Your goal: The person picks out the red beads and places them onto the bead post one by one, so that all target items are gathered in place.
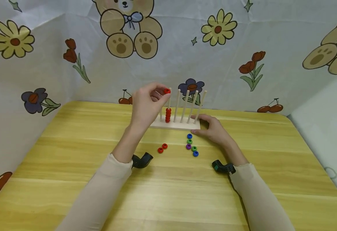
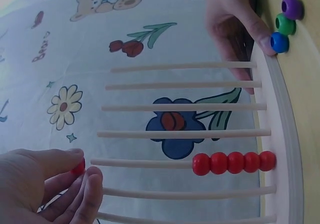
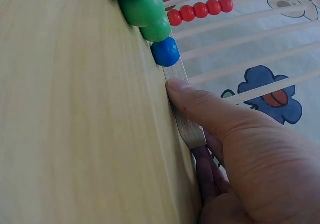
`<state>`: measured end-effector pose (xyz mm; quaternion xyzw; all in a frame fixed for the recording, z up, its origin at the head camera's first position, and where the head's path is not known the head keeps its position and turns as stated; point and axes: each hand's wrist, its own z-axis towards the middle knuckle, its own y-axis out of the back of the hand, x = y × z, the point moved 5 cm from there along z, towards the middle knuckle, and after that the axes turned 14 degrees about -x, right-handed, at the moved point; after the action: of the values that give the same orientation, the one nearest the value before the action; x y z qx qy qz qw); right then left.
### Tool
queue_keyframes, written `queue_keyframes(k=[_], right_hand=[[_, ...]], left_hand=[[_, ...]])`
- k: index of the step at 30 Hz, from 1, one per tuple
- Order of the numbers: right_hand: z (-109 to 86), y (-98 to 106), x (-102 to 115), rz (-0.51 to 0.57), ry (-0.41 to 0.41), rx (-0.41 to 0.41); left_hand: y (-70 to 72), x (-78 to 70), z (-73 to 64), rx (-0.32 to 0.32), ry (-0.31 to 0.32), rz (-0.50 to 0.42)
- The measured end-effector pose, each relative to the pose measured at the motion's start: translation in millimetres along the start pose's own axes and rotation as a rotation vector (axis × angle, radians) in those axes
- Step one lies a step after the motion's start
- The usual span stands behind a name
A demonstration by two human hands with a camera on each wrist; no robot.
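My left hand pinches a red bead between thumb and fingers, beside the tip of a wooden peg. In the left wrist view that bead is mostly covered by the fingers, just off the peg's end. Lower on the same peg sits a stack of several red beads, down against the base. The pegs stand upright in a pale wooden base. My right hand holds the base's right end, thumb on the front edge and fingers behind.
Two loose red beads lie on the wood-grain table in front of the base. Right of them is a short line of blue, green and purple beads. A patterned cloth hangs behind the table.
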<state>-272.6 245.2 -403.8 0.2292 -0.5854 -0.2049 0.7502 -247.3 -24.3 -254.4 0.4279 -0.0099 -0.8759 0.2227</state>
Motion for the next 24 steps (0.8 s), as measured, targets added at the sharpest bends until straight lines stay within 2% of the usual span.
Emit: queue_keyframes(k=[4, 11, 15, 24], right_hand=[[-1.0, -1.0, -0.8, -0.008, 0.005, 0.004], [0.5, 0.2, 1.4, 0.009, 0.012, -0.002], [0.1, 0.3, 2.1, 0.006, 0.005, 0.002], [1.5, -0.2, -1.3, -0.002, -0.011, -0.005]], left_hand=[[-7.5, -2.1, 3.8, -0.075, -0.026, -0.015], [-13.6, -3.2, 5.7, -0.108, -0.059, 0.056], [-13.2, -1.3, 6.3, -0.111, -0.066, 0.07], [-15.6, -0.5, 6.1, -0.071, -0.074, 0.105]])
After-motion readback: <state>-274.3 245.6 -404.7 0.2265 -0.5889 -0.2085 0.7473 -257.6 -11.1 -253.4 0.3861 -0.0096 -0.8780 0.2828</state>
